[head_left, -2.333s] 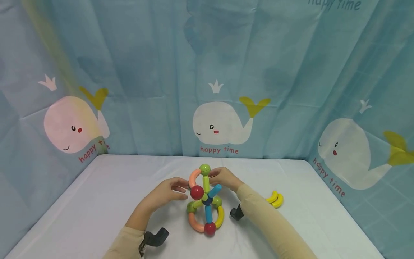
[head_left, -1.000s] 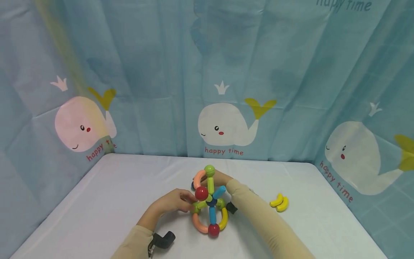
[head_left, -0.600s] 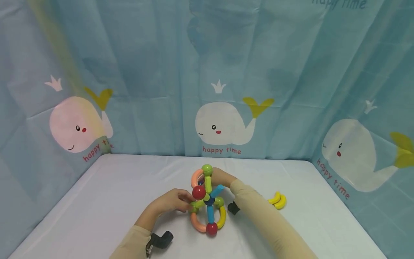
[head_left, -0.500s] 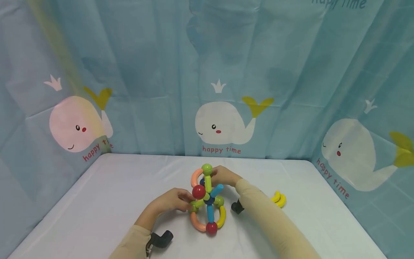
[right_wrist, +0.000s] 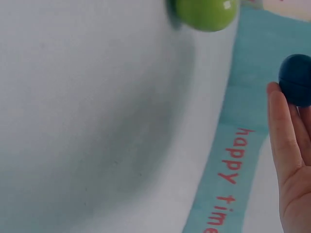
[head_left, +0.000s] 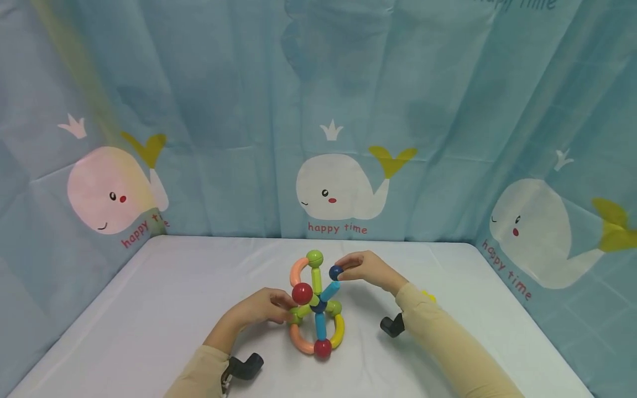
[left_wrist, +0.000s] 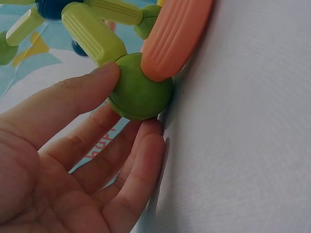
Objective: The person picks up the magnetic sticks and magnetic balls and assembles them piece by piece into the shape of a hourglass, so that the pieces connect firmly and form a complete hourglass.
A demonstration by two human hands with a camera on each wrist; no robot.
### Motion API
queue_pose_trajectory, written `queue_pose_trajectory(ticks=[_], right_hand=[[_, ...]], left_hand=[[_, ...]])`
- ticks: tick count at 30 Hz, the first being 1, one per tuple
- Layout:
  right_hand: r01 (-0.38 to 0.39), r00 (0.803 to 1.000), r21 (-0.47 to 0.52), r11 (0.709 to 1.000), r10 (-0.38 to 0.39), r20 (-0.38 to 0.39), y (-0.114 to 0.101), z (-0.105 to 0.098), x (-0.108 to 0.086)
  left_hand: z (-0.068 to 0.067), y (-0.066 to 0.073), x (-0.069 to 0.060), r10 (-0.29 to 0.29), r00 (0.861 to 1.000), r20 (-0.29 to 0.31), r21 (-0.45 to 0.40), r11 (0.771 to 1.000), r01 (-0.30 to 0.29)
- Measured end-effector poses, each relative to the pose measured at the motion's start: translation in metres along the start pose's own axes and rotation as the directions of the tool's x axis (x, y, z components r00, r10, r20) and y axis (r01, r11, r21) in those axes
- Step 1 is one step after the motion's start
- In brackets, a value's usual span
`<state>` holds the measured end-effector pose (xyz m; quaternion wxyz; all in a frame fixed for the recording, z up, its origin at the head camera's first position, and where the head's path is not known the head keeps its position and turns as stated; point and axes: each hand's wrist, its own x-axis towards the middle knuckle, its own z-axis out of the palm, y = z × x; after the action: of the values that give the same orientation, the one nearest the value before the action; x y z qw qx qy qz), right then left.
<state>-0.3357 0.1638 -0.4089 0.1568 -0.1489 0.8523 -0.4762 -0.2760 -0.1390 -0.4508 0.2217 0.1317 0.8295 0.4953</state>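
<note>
A magnetic stick-and-ball toy (head_left: 320, 326) stands on the white table, built of green, blue, salmon and yellow sticks with red, green and dark blue balls. My left hand (head_left: 264, 305) pinches its lower left green ball (left_wrist: 141, 90) between thumb and fingers; a light green stick and a salmon curved stick (left_wrist: 177, 39) meet there. My right hand (head_left: 370, 270) holds a dark blue ball (head_left: 335, 272) at its fingertips, just above the upper end of the slanted blue stick (head_left: 330, 291). Whether ball and stick touch, I cannot tell. The right wrist view cuts off part of that ball.
Yellow curved pieces (head_left: 429, 296) lie right of the toy, mostly hidden by the right sleeve. Black wrist devices (head_left: 246, 366) sit on both wrists. A blue whale-print curtain (head_left: 239, 121) hangs behind the table (head_left: 149, 309).
The right hand has moved from behind the toy to its right, carrying the dark blue ball from beside the upper salmon stick. The left hand has gone from beside the toy to its green ball.
</note>
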Motion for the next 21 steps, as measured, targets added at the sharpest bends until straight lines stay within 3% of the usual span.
queue_pose_trajectory(ticks=[7, 11, 16, 21], right_hand=[[0.048, 0.997, 0.086, 0.995, -0.043, -0.065, -0.004, -0.011, -0.028], [0.077, 0.994, 0.11, 0.991, -0.067, -0.092, -0.008, -0.014, -0.04], [0.08, 0.992, 0.117, 0.99, -0.068, -0.103, -0.013, -0.013, -0.05], [0.083, 0.989, 0.133, 0.988, -0.066, -0.132, -0.019, -0.012, -0.059]], left_hand=[[0.0, 0.001, 0.0, 0.013, 1.0, -0.012, 0.017, 1.0, -0.012], [0.0, 0.008, 0.0, 0.037, 0.995, -0.091, 0.014, 0.999, -0.036], [0.001, 0.022, -0.003, 0.09, 0.983, -0.161, -0.053, 0.994, -0.1], [0.006, 0.037, -0.008, 0.119, 0.984, -0.136, -0.128, 0.982, -0.137]])
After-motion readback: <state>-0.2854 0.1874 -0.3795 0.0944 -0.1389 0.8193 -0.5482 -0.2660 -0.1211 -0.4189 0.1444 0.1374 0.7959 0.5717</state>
